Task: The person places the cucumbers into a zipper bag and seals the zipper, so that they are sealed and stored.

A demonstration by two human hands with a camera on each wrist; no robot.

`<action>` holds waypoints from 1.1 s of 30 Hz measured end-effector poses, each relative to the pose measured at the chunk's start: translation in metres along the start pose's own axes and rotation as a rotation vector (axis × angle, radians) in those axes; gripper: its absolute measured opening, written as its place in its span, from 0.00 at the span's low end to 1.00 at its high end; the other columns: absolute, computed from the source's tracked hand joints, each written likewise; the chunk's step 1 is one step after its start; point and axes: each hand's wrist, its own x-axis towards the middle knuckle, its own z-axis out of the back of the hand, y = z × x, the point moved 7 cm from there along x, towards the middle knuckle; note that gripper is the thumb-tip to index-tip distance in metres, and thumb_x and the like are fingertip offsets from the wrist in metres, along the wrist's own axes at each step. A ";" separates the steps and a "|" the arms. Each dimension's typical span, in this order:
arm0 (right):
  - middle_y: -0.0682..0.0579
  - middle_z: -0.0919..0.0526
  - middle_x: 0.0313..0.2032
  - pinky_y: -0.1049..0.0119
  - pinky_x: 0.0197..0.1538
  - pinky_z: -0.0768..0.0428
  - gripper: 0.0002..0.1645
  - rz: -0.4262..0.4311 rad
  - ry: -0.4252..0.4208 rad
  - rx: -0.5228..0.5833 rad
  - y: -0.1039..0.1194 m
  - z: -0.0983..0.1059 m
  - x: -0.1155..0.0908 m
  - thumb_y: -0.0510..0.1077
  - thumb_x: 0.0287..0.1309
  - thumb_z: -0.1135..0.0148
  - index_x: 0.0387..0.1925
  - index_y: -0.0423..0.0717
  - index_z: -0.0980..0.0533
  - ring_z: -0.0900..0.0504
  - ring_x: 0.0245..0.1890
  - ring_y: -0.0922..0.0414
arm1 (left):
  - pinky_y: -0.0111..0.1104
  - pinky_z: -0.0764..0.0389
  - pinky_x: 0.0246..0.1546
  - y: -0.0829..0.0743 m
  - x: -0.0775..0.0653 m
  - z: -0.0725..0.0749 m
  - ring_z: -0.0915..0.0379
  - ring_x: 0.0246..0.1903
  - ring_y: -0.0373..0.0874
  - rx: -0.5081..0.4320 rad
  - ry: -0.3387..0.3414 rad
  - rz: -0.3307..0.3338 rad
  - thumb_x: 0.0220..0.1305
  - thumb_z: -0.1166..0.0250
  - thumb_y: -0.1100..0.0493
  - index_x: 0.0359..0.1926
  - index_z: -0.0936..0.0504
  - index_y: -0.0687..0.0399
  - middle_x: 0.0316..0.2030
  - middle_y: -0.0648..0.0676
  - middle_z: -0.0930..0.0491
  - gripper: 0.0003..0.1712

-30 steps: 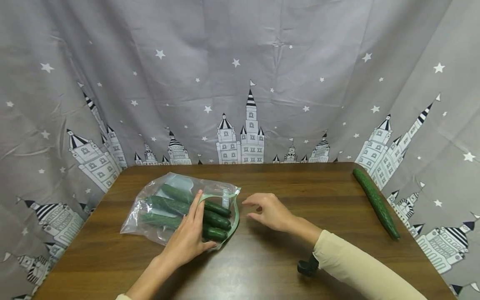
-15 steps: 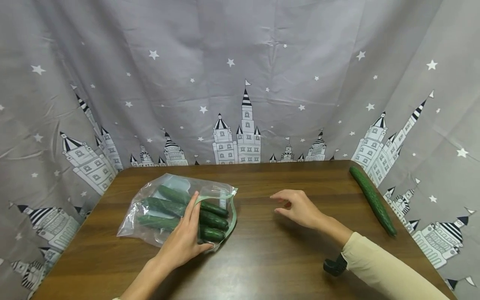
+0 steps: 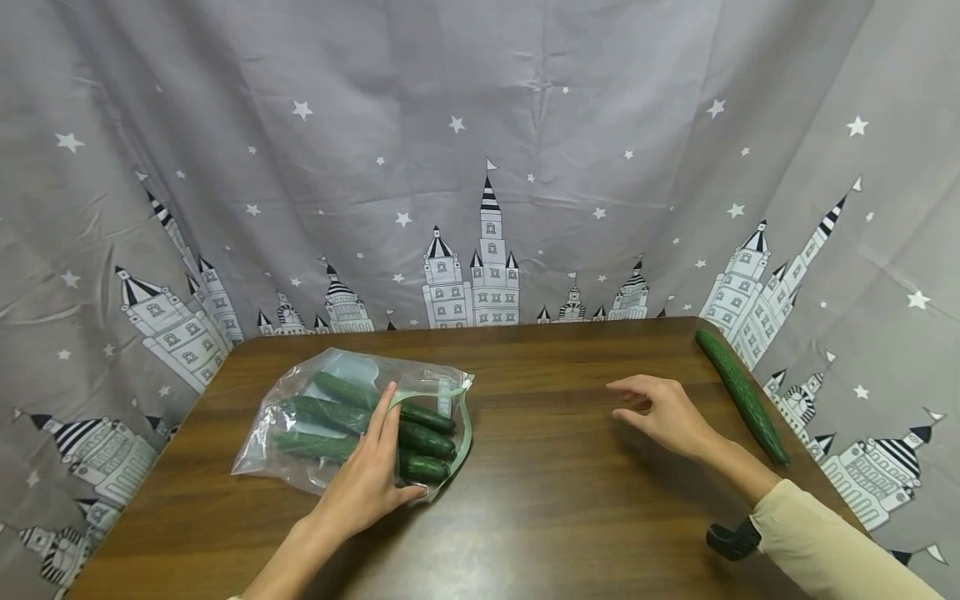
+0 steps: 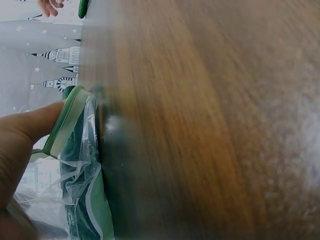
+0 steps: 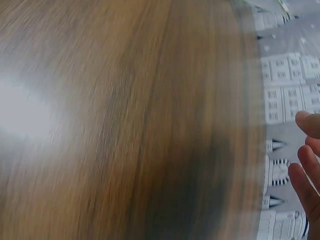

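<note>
My left hand (image 3: pixel 367 479) holds a clear zip bag (image 3: pixel 273 400) at its mouth, fingers lying over the top layer and thumb at the near corner. In the left wrist view the thumb passes behind the green zip strip (image 4: pixel 65 122). Inside the bag lie several cucumbers (image 3: pixel 427 439), side by side, with their ends toward the mouth. My right hand (image 3: pixel 667 417) hovers over the table at the right, fingers loosely bent and nothing between them. Beyond it a single cucumber (image 3: pixel 742 396) lies along the table's right edge. In the right wrist view only fingertips (image 5: pixel 305 175) show.
The brown wooden table (image 3: pixel 540 492) reaches back to a grey curtain (image 3: pixel 570 208) printed with castles and stars. A black strap piece (image 3: pixel 733 540) hangs under the right wrist.
My right hand has moved right, from beside the bag's mouth toward the lone cucumber. The left hand keeps its place on the bag. The head view has shifted slightly.
</note>
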 end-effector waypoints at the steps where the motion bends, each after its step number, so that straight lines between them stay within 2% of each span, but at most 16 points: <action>1: 0.43 0.12 0.46 0.59 0.37 0.11 0.24 0.000 -0.005 -0.006 -0.002 0.004 -0.002 0.29 0.50 0.21 0.51 0.38 0.15 0.13 0.38 0.45 | 0.68 0.29 0.58 0.000 0.000 0.000 0.42 0.71 0.67 -0.001 -0.001 -0.001 0.33 0.08 0.52 0.77 0.49 0.68 0.82 0.61 0.63 0.77; 8: 0.42 0.12 0.43 0.61 0.34 0.12 0.25 0.017 -0.067 -0.072 -0.016 0.034 -0.018 0.28 0.47 0.21 0.50 0.38 0.15 0.12 0.34 0.48 | 0.67 0.29 0.59 0.001 -0.001 -0.001 0.42 0.71 0.68 0.000 -0.001 -0.006 0.32 0.08 0.52 0.77 0.49 0.68 0.82 0.61 0.63 0.78; 14: 0.43 0.11 0.40 0.67 0.31 0.13 0.24 0.018 -0.171 -0.138 -0.027 0.061 -0.035 0.26 0.45 0.21 0.47 0.37 0.15 0.12 0.29 0.59 | 0.67 0.29 0.59 0.001 -0.002 0.000 0.41 0.70 0.69 -0.002 -0.001 0.005 0.32 0.08 0.52 0.78 0.49 0.68 0.81 0.62 0.63 0.78; 18: 0.44 0.11 0.36 0.74 0.31 0.16 0.24 -0.009 -0.227 -0.170 -0.036 0.078 -0.050 0.25 0.43 0.21 0.45 0.36 0.15 0.14 0.28 0.63 | 0.64 0.27 0.59 0.002 -0.001 0.000 0.42 0.71 0.68 -0.004 -0.007 0.007 0.31 0.08 0.52 0.77 0.48 0.68 0.81 0.63 0.61 0.77; 22: 0.46 0.11 0.32 0.79 0.31 0.18 0.24 -0.040 -0.258 -0.236 -0.046 0.094 -0.066 0.26 0.40 0.20 0.45 0.37 0.14 0.14 0.28 0.62 | 0.63 0.27 0.60 0.002 0.000 -0.001 0.42 0.71 0.68 -0.008 -0.005 0.010 0.31 0.08 0.53 0.77 0.47 0.68 0.81 0.63 0.61 0.77; 26: 0.44 0.12 0.31 0.81 0.30 0.20 0.22 -0.091 -0.262 -0.283 -0.056 0.108 -0.083 0.28 0.42 0.20 0.44 0.37 0.14 0.16 0.27 0.67 | 0.63 0.26 0.60 0.002 0.001 -0.003 0.41 0.70 0.69 -0.012 -0.003 0.015 0.31 0.08 0.53 0.77 0.48 0.68 0.81 0.63 0.61 0.78; 33: 0.39 0.12 0.32 0.82 0.29 0.21 0.20 -0.182 -0.265 -0.275 -0.070 0.121 -0.110 0.28 0.45 0.22 0.44 0.35 0.15 0.21 0.27 0.79 | 0.62 0.25 0.60 0.003 0.000 -0.002 0.38 0.69 0.70 -0.012 0.003 0.015 0.32 0.08 0.52 0.78 0.50 0.67 0.82 0.61 0.63 0.79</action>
